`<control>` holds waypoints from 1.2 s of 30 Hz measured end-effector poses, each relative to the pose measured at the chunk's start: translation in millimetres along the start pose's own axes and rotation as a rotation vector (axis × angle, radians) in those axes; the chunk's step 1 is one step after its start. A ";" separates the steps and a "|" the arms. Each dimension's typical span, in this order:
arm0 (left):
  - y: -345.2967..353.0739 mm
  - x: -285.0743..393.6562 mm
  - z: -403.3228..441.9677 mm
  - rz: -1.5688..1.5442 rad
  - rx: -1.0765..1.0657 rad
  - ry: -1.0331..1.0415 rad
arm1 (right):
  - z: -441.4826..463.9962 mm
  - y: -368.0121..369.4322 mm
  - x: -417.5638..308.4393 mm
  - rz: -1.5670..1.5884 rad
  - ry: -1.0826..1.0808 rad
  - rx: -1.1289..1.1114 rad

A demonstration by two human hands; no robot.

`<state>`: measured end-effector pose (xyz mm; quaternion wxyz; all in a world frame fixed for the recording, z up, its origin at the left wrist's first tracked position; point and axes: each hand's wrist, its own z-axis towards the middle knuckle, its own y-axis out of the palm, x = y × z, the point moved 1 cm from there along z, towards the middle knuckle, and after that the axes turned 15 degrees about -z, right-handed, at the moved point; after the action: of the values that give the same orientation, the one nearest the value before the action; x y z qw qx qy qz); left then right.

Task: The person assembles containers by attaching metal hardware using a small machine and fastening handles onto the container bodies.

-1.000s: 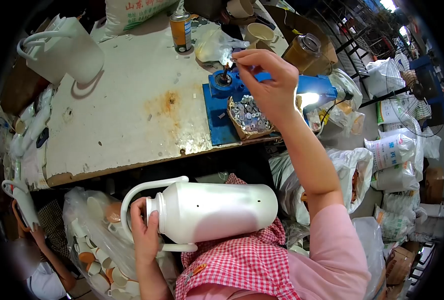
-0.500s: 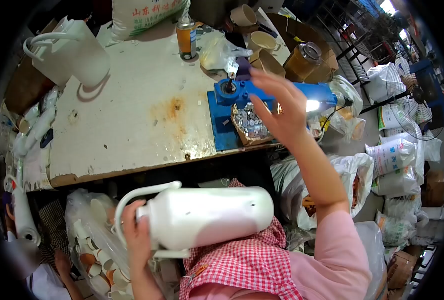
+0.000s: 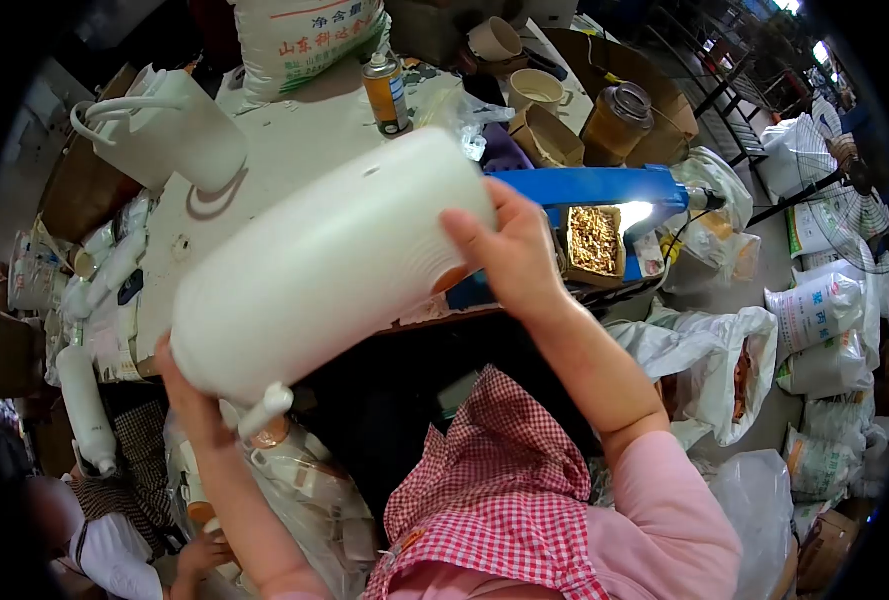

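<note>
A large white plastic thermos flask body (image 3: 314, 280) is held tilted in the air over the table's front edge, its right end higher. My right hand (image 3: 520, 250) is closed on the right end, the thumb lying over its ringed base. At the lower left end, my left hand (image 3: 196, 400) supports the flask, its fingers partly hidden behind it. Part of a white handle (image 3: 266, 410) sticks out below that end. Just beyond my right hand is a blue metal press (image 3: 604, 186), its left part hidden by the flask. Small brass-coloured pieces fill a box (image 3: 594, 242) beside it.
Another white flask body (image 3: 189, 135) stands at the table's back left, near a printed sack (image 3: 309, 45). A spray can (image 3: 385, 95) and a brown-filled jar (image 3: 616, 122) stand farther back. At lower left is a co-worker's arm (image 3: 199, 556), near a bag of cup-like parts.
The flask has risen from my lap toward the table and turned from level to tilted. My right hand has come down from the press onto its base; my left hand has shifted left and up.
</note>
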<state>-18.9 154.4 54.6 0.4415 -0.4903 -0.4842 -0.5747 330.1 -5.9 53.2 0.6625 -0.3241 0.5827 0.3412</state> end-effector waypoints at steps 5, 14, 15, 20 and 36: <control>116.6 -10.9 30.7 -0.013 -0.222 -0.010 | 8.4 -71.9 8.4 0.043 -0.028 0.256; 217.7 -52.5 -4.0 -0.084 -0.403 0.049 | -11.9 -178.8 49.5 -0.082 -0.125 0.461; 221.8 -53.3 -5.0 -0.069 -0.416 0.110 | -13.5 -183.5 50.1 -0.070 -0.138 0.469; 230.1 -64.0 -6.7 -0.068 -0.407 0.115 | -15.7 -193.6 56.1 -0.044 -0.173 0.477; 227.1 -85.0 11.5 0.054 -0.480 0.176 | -19.7 -181.4 44.5 -0.249 -0.067 0.502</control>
<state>216.7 136.5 -0.9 0.3683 -0.5419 -0.2801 -0.7016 473.6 -119.8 12.6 0.7777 -0.2075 0.5827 0.1127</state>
